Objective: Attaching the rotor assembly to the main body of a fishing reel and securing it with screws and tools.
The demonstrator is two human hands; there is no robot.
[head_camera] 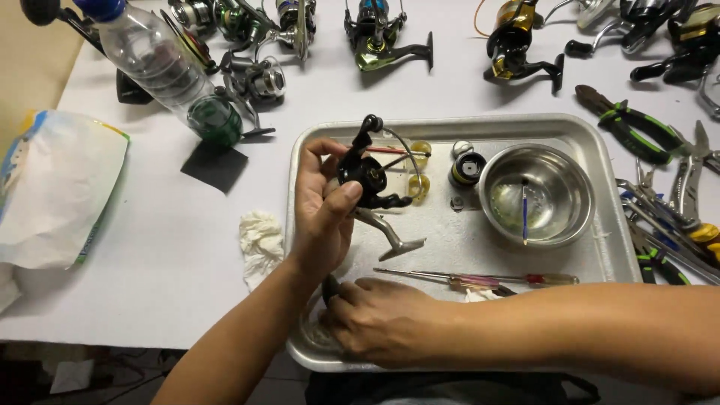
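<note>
Gripping the black fishing reel (365, 174) firmly in my left hand (321, 211), I keep it upright over the metal tray (450, 240) while my right hand (375, 319) pinches a small dark part (330, 287).

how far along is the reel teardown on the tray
Done: the spool and small amber parts lie loose on the tray. In hand: the left hand holds the black reel body; the right hand pinches a small dark piece. Left: the body looks largely assembled.
</note>
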